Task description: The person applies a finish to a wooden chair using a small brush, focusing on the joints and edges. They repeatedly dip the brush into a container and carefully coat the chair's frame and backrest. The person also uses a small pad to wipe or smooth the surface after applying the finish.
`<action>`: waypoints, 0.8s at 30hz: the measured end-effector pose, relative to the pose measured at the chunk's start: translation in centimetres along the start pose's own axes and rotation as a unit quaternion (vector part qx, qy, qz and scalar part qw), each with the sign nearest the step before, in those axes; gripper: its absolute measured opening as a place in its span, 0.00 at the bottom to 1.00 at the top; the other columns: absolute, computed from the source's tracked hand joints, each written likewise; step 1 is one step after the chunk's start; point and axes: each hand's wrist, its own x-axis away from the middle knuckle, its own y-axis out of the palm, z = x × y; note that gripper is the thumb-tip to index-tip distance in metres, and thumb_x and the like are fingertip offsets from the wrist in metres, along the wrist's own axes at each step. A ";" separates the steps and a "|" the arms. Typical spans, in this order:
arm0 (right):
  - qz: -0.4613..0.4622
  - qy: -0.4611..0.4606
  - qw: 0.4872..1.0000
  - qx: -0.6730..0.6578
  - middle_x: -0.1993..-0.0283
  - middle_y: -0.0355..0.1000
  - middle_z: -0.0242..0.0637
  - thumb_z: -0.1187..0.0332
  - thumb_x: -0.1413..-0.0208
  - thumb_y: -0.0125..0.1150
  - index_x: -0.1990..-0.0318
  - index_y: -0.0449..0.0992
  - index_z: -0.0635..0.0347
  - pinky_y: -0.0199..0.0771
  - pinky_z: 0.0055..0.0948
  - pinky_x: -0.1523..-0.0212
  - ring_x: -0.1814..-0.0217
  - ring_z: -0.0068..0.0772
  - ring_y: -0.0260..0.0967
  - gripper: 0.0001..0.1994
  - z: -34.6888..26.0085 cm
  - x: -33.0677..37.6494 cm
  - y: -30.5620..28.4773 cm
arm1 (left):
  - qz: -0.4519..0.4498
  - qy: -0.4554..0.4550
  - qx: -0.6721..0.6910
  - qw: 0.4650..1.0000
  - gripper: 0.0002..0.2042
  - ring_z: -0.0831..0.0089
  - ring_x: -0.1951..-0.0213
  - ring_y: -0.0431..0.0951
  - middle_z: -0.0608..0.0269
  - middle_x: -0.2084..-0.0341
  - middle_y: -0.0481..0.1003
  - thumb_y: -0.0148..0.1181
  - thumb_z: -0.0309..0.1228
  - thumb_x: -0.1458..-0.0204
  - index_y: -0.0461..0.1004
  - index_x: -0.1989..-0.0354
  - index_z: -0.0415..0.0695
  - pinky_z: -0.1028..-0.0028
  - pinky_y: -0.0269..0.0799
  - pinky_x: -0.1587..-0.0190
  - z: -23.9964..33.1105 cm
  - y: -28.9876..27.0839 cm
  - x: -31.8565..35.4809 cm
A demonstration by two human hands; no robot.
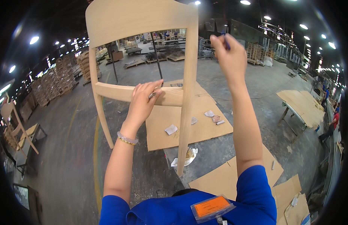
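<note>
A pale wooden chair frame (189, 56) stands upright before me, with a broad curved top rail and a lower crossbar (114, 91). My left hand (143, 100) rests against that crossbar, and a thin greyish stick-like piece (153, 94) is pinched between its thumb and fingers. Raised to the right of the chair, my right hand (232, 58) is closed round a slim dark blue pen-like tool (227, 42). Its tip is too small to make out.
Cardboard (162, 127) bearing several crumpled sandpaper-like scraps lies behind the chair. A small container on white wrapping (189, 157) sits by the right post. Another chair (11, 116) stands far left. A cardboard-topped table (301, 105) and people (334, 120) are at right.
</note>
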 end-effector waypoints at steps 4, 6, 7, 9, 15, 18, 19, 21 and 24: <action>-0.051 -0.217 0.971 0.086 0.71 0.76 0.33 0.62 0.42 0.71 0.67 0.84 0.51 0.75 0.40 0.68 0.67 0.41 0.78 0.06 -2.5 8.3 -0.9 | 0.047 -0.087 0.207 0.973 0.30 0.54 0.26 0.65 0.49 0.29 0.68 0.48 0.55 0.27 0.67 0.25 0.50 0.56 0.54 0.23 1.7 -0.7 0.5; -0.115 -0.230 0.966 0.043 0.65 0.77 0.31 0.68 0.48 0.74 0.64 0.84 0.49 0.78 0.40 0.65 0.64 0.41 0.79 0.05 -4.2 11.1 -0.9 | 0.051 -0.074 0.275 0.957 0.37 0.54 0.23 0.59 0.49 0.25 0.63 0.42 0.63 0.29 0.60 0.21 0.49 0.54 0.52 0.21 3.2 -0.7 1.0; -0.136 -0.233 0.963 0.007 0.63 0.77 0.31 0.69 0.49 0.74 0.61 0.84 0.49 0.79 0.39 0.65 0.64 0.41 0.79 0.07 -4.9 12.1 -0.8 | 0.053 -0.063 0.312 0.946 0.41 0.54 0.21 0.56 0.50 0.23 0.60 0.38 0.67 0.30 0.56 0.19 0.49 0.54 0.51 0.21 3.9 -0.7 1.3; -0.179 -0.240 0.952 -0.060 0.58 0.77 0.30 0.72 0.50 0.74 0.56 0.83 0.49 0.79 0.38 0.64 0.62 0.41 0.80 0.13 -6.4 13.7 -0.5 | 0.036 -0.077 0.402 0.912 0.44 0.54 0.20 0.52 0.49 0.22 0.58 0.38 0.69 0.32 0.50 0.17 0.50 0.54 0.49 0.20 5.3 -0.7 1.6; -0.252 -0.179 0.948 -0.078 0.55 0.80 0.34 0.72 0.50 0.76 0.51 0.79 0.52 0.79 0.40 0.60 0.56 0.44 0.81 0.18 -5.8 12.4 -0.4 | -0.073 -0.087 0.579 0.807 0.48 0.55 0.20 0.54 0.47 0.21 0.55 0.39 0.70 0.33 0.42 0.16 0.47 0.56 0.55 0.23 8.1 0.5 -0.3; -0.255 -0.168 0.951 -0.042 0.57 0.80 0.36 0.73 0.49 0.75 0.51 0.79 0.53 0.79 0.40 0.59 0.57 0.45 0.81 0.17 -5.5 11.2 -0.5 | -0.120 -0.016 0.578 0.807 0.48 0.56 0.21 0.56 0.47 0.21 0.56 0.44 0.67 0.33 0.41 0.16 0.45 0.56 0.58 0.24 7.5 1.1 -1.7; -0.245 -0.177 0.953 -0.033 0.58 0.80 0.37 0.73 0.49 0.75 0.51 0.79 0.53 0.79 0.39 0.59 0.57 0.45 0.81 0.17 -5.3 10.9 -0.7 | -0.142 0.024 0.568 0.810 0.49 0.56 0.21 0.56 0.47 0.21 0.56 0.48 0.66 0.33 0.42 0.16 0.45 0.55 0.57 0.24 6.9 1.2 -2.1; -0.211 -0.176 0.961 -0.039 0.60 0.80 0.37 0.73 0.47 0.73 0.52 0.80 0.54 0.79 0.38 0.58 0.58 0.43 0.81 0.15 -4.6 9.9 -0.8 | -0.095 0.109 0.478 0.866 0.49 0.57 0.21 0.57 0.48 0.22 0.57 0.54 0.64 0.35 0.44 0.16 0.44 0.54 0.56 0.24 5.3 1.9 -2.5; -0.164 -0.184 0.968 0.037 0.62 0.80 0.38 0.71 0.43 0.71 0.53 0.81 0.55 0.79 0.35 0.58 0.59 0.40 0.81 0.11 -2.2 5.3 -1.2 | -0.083 0.146 0.393 0.904 0.47 0.55 0.23 0.59 0.50 0.23 0.59 0.59 0.62 0.36 0.50 0.19 0.42 0.56 0.57 0.24 1.9 2.8 -4.6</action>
